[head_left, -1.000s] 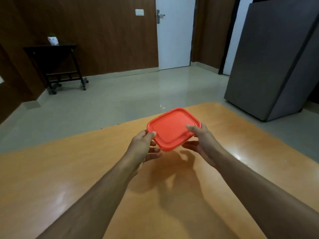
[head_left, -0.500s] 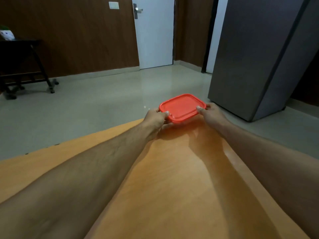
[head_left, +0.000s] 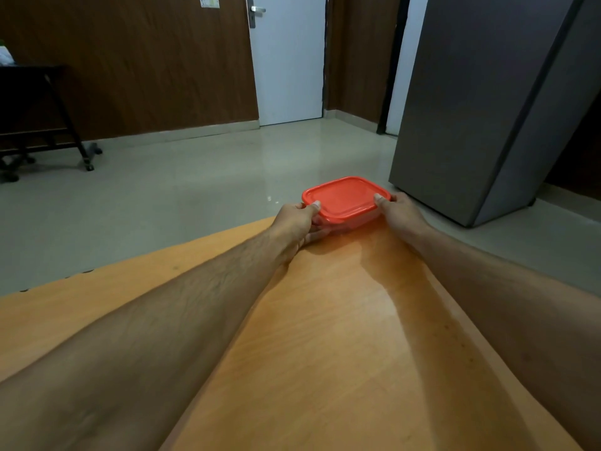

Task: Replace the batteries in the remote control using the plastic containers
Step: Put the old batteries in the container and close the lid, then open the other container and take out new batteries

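Both my hands grip the plastic container [head_left: 346,200], lid on, at the desk's [head_left: 325,336] far corner: left hand [head_left: 297,222], right hand [head_left: 398,213]. No remote or batteries visible; replacement seemingly pending.

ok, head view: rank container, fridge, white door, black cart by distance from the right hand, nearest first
1. Container: gripped by the right hand, at the table's far edge.
2. Fridge: right, behind.
3. White door: far wall, centre.
4. Black cart: far left.
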